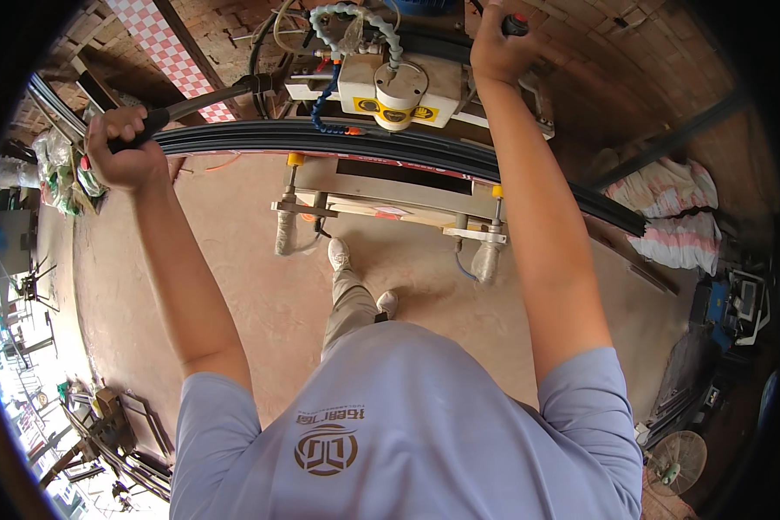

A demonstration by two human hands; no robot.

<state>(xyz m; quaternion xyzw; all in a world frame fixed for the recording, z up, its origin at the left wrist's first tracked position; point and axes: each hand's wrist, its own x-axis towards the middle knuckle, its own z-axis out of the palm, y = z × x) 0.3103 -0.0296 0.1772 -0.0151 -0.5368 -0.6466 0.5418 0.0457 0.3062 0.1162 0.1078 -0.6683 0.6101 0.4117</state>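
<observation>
My left hand (128, 149) is closed round the black grip of a long lever (201, 102) that runs from the left side of the machine. High at the right, my right hand (499, 54) is wrapped round a black handle with a red end (516, 24); part of its fingers is hidden. Between my hands stands the white machine head (399, 87), with yellow warning stickers on its front. Long dark profiles (321, 137) lie across the machine in front of it. Two clamps with yellow tips, a left clamp (293, 186) and a right clamp (497, 217), stand at the profiles' near side.
A blue segmented hose (325, 102) and a pale segmented hose (355, 10) bend around the machine head. White sacks (672, 217) lie at the right, near a blue machine (728, 303) and a round fan (676, 459). Plastic-wrapped material (61, 173) and metal pieces (121, 442) are at the left.
</observation>
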